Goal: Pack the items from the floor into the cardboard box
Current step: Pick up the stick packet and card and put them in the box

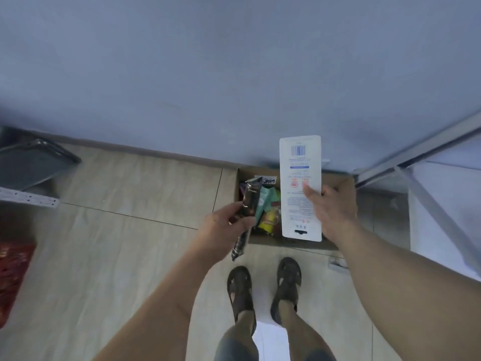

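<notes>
An open cardboard box [345,186] stands on the floor against the wall, just ahead of my feet. Inside it lie several colourful snack packets [269,212]. My left hand [223,230] grips a long dark shiny wrapper [250,201] over the box's left edge. My right hand [333,209] holds a tall white printed card package [299,188] upright over the box, thumb on its face, barcode at the top.
A grey-blue wall runs behind the box. A white metal frame [421,152] and white surface stand at the right. At the left are a dark tray-like object [33,162], a white perforated strip [28,199] and something red [13,272]. Tiled floor [125,256] stretches to the left.
</notes>
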